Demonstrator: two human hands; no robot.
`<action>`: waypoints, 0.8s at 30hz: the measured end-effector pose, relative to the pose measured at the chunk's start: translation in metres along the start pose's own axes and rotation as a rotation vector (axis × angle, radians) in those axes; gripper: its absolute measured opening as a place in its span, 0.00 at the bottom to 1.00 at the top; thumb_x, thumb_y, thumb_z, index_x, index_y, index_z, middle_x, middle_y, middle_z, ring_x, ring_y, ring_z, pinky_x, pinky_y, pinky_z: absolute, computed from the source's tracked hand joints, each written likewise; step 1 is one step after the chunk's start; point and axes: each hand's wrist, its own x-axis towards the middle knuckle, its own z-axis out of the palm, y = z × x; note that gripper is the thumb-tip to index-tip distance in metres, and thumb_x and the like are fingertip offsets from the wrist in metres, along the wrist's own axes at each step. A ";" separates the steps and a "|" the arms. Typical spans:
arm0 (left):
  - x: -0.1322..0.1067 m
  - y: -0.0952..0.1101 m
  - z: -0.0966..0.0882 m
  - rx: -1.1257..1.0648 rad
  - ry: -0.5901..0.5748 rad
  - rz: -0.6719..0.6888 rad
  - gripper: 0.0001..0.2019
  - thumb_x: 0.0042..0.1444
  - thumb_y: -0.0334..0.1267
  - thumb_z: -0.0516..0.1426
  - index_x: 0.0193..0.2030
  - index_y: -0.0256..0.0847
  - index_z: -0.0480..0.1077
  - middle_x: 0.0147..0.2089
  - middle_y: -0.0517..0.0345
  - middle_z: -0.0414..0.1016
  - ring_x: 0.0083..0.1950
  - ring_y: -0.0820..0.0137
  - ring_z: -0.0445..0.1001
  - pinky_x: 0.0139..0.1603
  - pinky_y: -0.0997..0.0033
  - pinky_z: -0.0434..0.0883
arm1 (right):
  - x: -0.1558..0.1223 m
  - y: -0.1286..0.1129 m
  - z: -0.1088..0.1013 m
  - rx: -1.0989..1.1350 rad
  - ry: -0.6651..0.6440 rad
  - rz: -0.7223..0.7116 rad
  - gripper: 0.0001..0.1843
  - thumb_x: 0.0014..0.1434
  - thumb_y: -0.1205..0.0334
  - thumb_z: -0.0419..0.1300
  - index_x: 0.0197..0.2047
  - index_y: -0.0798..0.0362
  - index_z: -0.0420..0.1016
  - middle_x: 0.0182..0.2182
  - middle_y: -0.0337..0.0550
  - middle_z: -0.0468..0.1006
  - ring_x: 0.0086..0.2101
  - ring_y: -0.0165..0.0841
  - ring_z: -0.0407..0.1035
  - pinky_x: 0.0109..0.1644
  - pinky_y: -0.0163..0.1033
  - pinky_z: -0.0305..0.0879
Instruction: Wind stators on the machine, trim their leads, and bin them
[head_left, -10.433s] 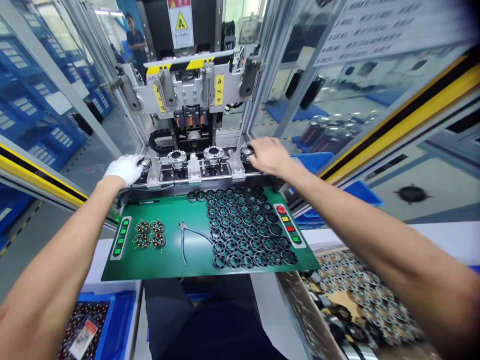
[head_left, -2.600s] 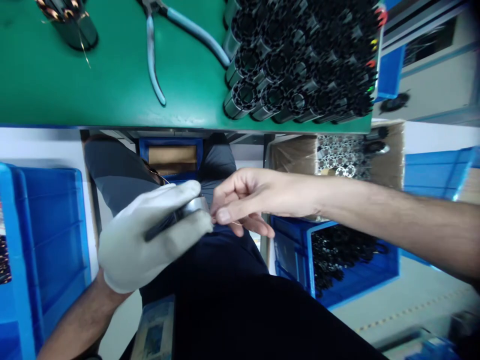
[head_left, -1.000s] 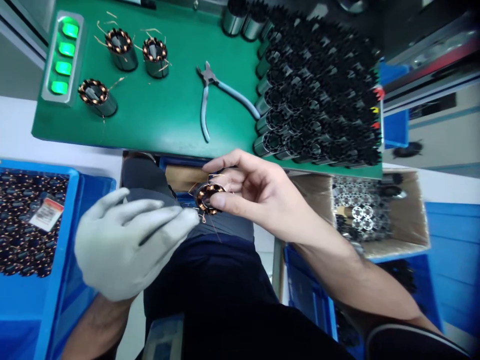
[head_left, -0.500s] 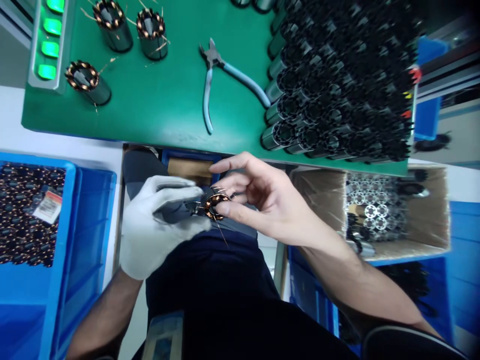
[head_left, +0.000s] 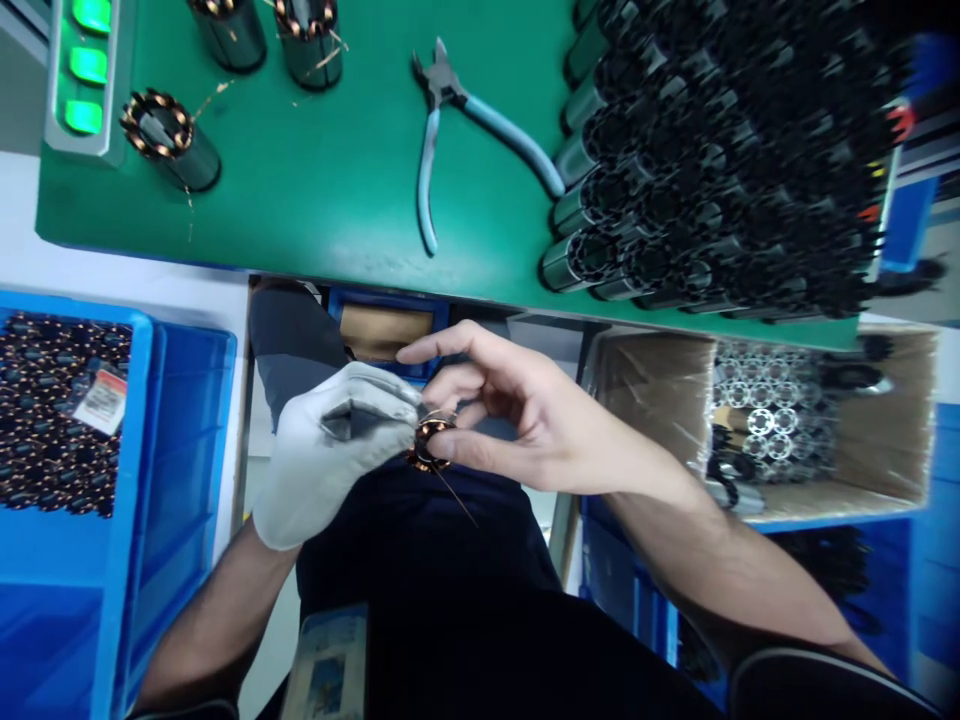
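My left hand [head_left: 330,455], in a white glove, grips a copper-wound stator [head_left: 427,445] over my lap. My bare right hand [head_left: 517,420] pinches the stator's copper end with thumb and fingers, index finger raised. A thin wire tail hangs down-right from the stator. Above, on the green mat [head_left: 337,190], lie blue-handled cutters [head_left: 450,130]. Up to three wound stators [head_left: 169,140] stand at the mat's left. A dense block of black unwound stators [head_left: 720,160] fills the mat's right side.
A blue bin [head_left: 120,480] at left holds several wound stators and a label. A cardboard box [head_left: 652,400] at right holds metal rings. More blue crates sit lower right. Green lit buttons [head_left: 82,65] are at the mat's left edge.
The machine is out of view since my head dropped to my lap. Over the last second my left hand closed around the stator, while my right hand kept pinching its wired end.
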 end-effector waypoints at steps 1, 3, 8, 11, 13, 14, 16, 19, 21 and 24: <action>-0.001 -0.006 0.001 -0.021 0.018 -0.035 0.08 0.65 0.45 0.74 0.38 0.46 0.85 0.51 0.48 0.89 0.54 0.57 0.88 0.55 0.59 0.87 | 0.000 0.000 0.000 0.008 0.012 -0.007 0.32 0.69 0.64 0.78 0.70 0.52 0.71 0.45 0.42 0.89 0.42 0.32 0.87 0.45 0.31 0.85; -0.003 -0.022 0.001 -0.033 0.056 -0.125 0.11 0.67 0.47 0.71 0.38 0.44 0.82 0.53 0.46 0.89 0.55 0.56 0.88 0.55 0.58 0.86 | -0.002 -0.002 -0.003 0.055 0.035 -0.029 0.33 0.70 0.62 0.78 0.71 0.51 0.71 0.46 0.43 0.89 0.42 0.31 0.87 0.45 0.31 0.84; -0.008 -0.030 -0.012 0.204 0.160 0.130 0.19 0.59 0.43 0.77 0.51 0.48 0.77 0.63 0.51 0.87 0.65 0.55 0.86 0.68 0.54 0.82 | -0.007 -0.003 -0.006 0.030 0.090 -0.010 0.34 0.69 0.63 0.78 0.71 0.51 0.69 0.45 0.41 0.88 0.40 0.30 0.86 0.44 0.31 0.83; -0.008 -0.001 -0.011 0.550 -0.003 0.486 0.36 0.51 0.48 0.82 0.64 0.55 0.76 0.67 0.54 0.87 0.72 0.49 0.84 0.78 0.43 0.77 | -0.005 -0.002 -0.001 -0.025 0.049 0.011 0.33 0.71 0.61 0.77 0.71 0.51 0.69 0.43 0.40 0.88 0.39 0.31 0.86 0.44 0.32 0.84; -0.007 0.017 -0.005 0.739 -0.063 0.521 0.31 0.59 0.51 0.78 0.66 0.55 0.78 0.60 0.56 0.91 0.63 0.50 0.89 0.70 0.46 0.82 | -0.003 -0.003 0.004 -0.053 0.031 0.027 0.32 0.70 0.61 0.77 0.71 0.50 0.71 0.42 0.39 0.87 0.39 0.32 0.85 0.43 0.34 0.85; -0.008 0.023 -0.001 0.804 -0.045 0.493 0.28 0.63 0.51 0.76 0.67 0.55 0.78 0.56 0.58 0.92 0.56 0.52 0.92 0.61 0.51 0.86 | -0.002 -0.004 0.006 -0.098 0.054 0.022 0.30 0.70 0.61 0.77 0.69 0.50 0.73 0.43 0.39 0.87 0.39 0.32 0.85 0.43 0.35 0.85; -0.009 0.028 0.004 0.903 0.056 0.452 0.26 0.68 0.52 0.73 0.70 0.55 0.78 0.49 0.61 0.93 0.44 0.56 0.93 0.42 0.56 0.85 | -0.002 -0.006 0.008 -0.248 0.158 -0.056 0.23 0.67 0.60 0.80 0.61 0.50 0.82 0.44 0.41 0.86 0.42 0.33 0.84 0.44 0.36 0.85; -0.013 0.026 0.007 1.001 0.136 0.495 0.26 0.68 0.54 0.72 0.70 0.57 0.79 0.44 0.64 0.92 0.37 0.59 0.91 0.32 0.58 0.78 | -0.005 -0.007 0.009 -0.375 0.276 -0.249 0.09 0.66 0.58 0.82 0.45 0.49 0.90 0.42 0.43 0.87 0.42 0.34 0.82 0.45 0.38 0.83; -0.015 0.026 0.007 0.990 0.138 0.518 0.21 0.67 0.53 0.73 0.64 0.58 0.83 0.46 0.65 0.92 0.40 0.61 0.91 0.33 0.60 0.78 | -0.007 -0.002 0.009 -0.305 0.327 -0.271 0.09 0.67 0.55 0.82 0.40 0.49 0.91 0.37 0.42 0.87 0.37 0.33 0.81 0.43 0.39 0.82; -0.017 0.026 0.005 0.943 0.226 0.491 0.18 0.60 0.52 0.78 0.55 0.59 0.85 0.46 0.67 0.90 0.39 0.66 0.87 0.32 0.61 0.72 | -0.009 0.009 0.011 -0.151 0.538 -0.230 0.16 0.69 0.47 0.80 0.38 0.48 0.87 0.31 0.39 0.83 0.31 0.32 0.77 0.39 0.38 0.81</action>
